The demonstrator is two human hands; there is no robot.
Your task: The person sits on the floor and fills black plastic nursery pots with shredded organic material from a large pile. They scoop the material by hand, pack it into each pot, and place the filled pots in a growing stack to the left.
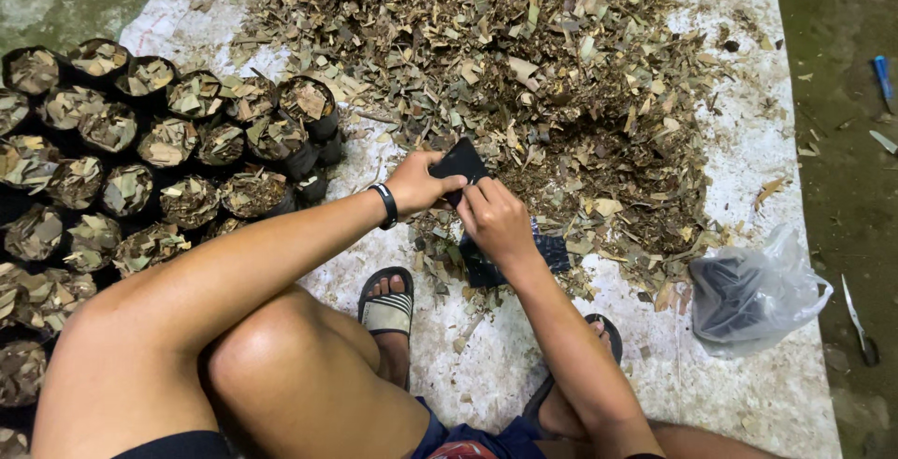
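Beside the leaf pile (524, 75), leaf-filled black bags (140, 160); both hands (458, 202) hold one empty.

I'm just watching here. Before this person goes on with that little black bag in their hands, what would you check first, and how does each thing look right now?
1. Both hands on the black bag: ok; left hand and right hand pinch it.
2. Bag mouth open: cannot tell; fingers cover it.
3. Dry leaf pile within reach: ok, directly ahead of the hands.
4. Spare bags: ok; clear plastic bag holding dark ones lies on the right.
5. Filled bags upright: ok, standing packed together on the left.
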